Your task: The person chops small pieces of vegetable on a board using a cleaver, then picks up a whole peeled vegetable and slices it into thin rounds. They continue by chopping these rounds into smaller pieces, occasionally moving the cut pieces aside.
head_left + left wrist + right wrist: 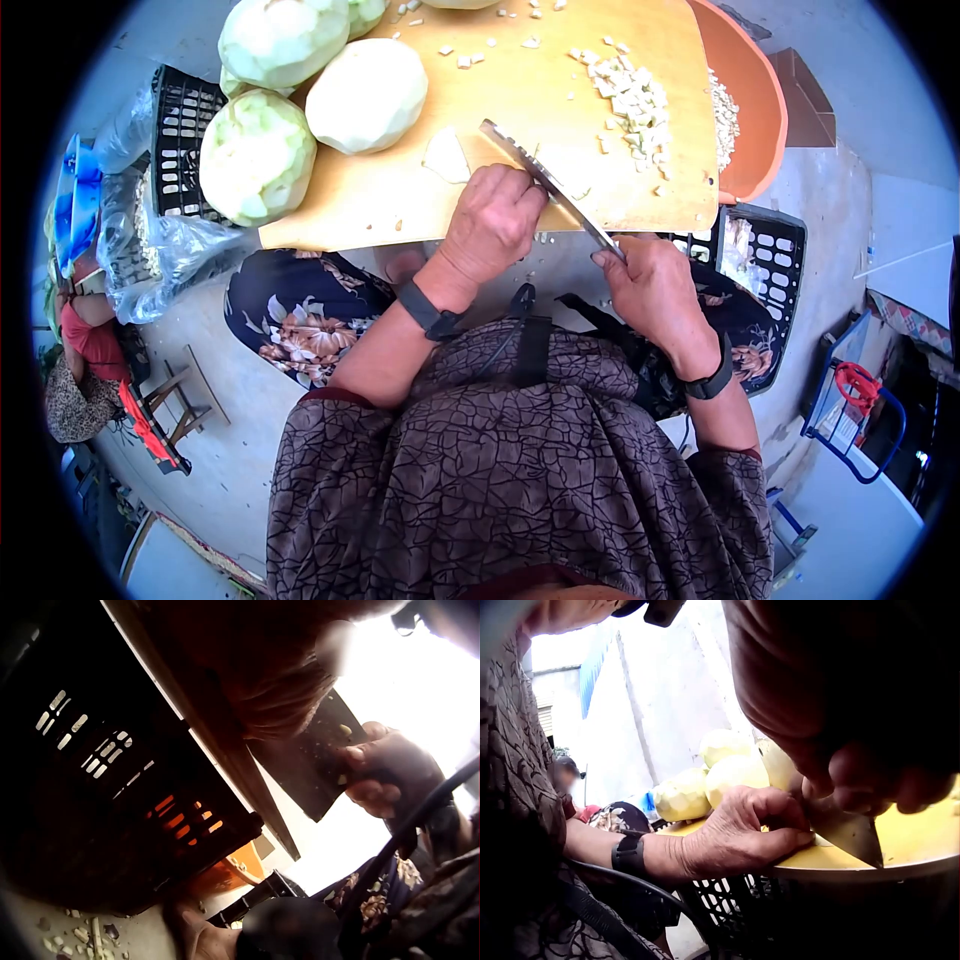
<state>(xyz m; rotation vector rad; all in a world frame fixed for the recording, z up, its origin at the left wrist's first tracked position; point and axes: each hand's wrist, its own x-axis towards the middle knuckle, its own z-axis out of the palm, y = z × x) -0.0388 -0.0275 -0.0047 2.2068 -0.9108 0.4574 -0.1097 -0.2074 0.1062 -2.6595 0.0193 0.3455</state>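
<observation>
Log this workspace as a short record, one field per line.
Work surface: yellow cutting board
Tool: cleaver, its handle in the right hand's grip
Left hand: fingers curled beside the blade; whether it holds anything is unclear
Whole produce: peeled pale-green fruits, grouped at the board's left
Cut produce: flat slice; diced pieces at right
Container: orange basin past the board's right edge

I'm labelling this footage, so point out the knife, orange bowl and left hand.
Knife [559, 193], head view, middle of the blade.
Orange bowl [758, 110], head view, inner wall.
Left hand [495, 213], head view, back of the hand.
</observation>
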